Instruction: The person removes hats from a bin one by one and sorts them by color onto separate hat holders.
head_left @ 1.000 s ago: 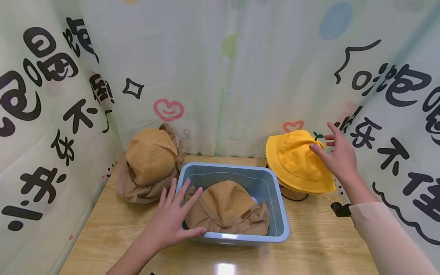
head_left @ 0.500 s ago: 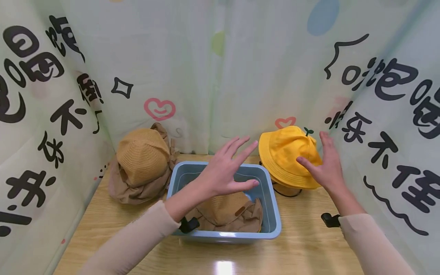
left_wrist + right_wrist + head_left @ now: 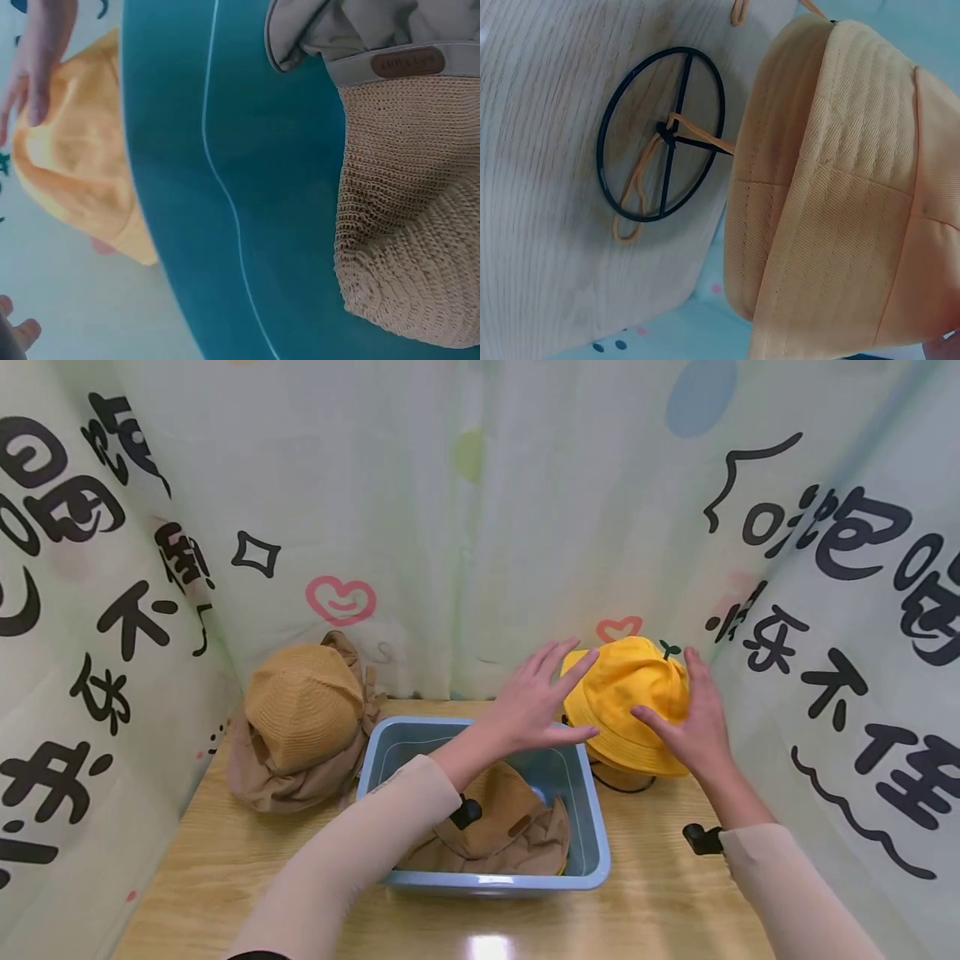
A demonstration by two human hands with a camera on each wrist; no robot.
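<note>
A yellow bucket hat (image 3: 622,706) with a green sprout on top sits on a black wire stand (image 3: 600,146) at the back right; orange cord loops hang by its ring base. In the head view my left hand (image 3: 540,702) reaches across the bin, its spread fingers at the hat's left side. At the hat's right side is my right hand (image 3: 697,722), fingers extended and thumb over the yellow cloth; contact is hard to tell. A tan knitted hat (image 3: 412,195) with a brown cloth brim and leather label lies inside the blue bin (image 3: 600,852).
Another tan knitted hat (image 3: 303,702) with a brown brim stands at the back left. Beneath everything is a wooden table (image 3: 645,893). A printed curtain (image 3: 420,510) hangs close behind and along both sides.
My left hand has moved from the bin's left front, over the bin, to the yellow hat's left side. My right hand has shifted slightly down beside the hat. The view has turned slightly.
</note>
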